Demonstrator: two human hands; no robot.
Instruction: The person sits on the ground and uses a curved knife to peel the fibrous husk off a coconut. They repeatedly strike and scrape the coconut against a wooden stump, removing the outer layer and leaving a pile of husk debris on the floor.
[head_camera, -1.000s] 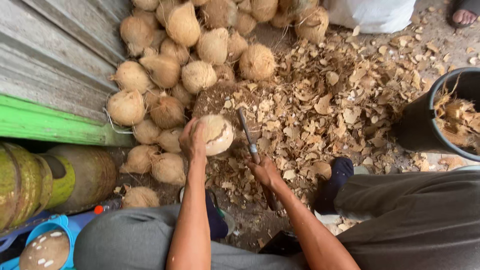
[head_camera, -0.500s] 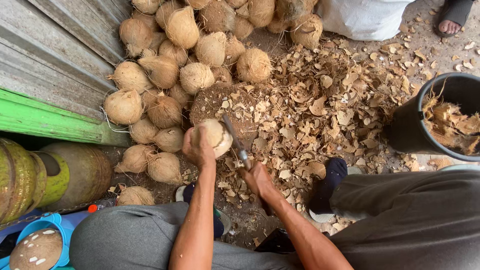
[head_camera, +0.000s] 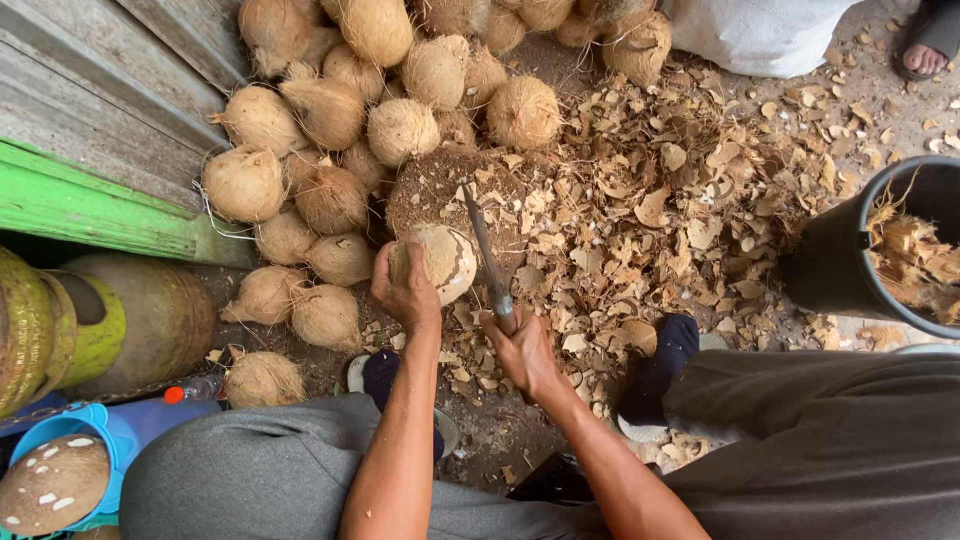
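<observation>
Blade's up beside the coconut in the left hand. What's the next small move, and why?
Probably bring the knife down onto the coconut, at the side away from the left hand. The right hand holds the blade raised beside the shell, brown husk patches remain on it, and the left fingers grip the near side, so strike clear of them.

L hand (head_camera: 408, 290) reaches fwd, forearm bare and nearly straight, fingers curled shut in a grip w/ knuckles up. R hand (head_camera: 520, 345) sits just beside it, fist closed tight, wrist bent slightly inward, forearm angling in from lower right.
</observation>
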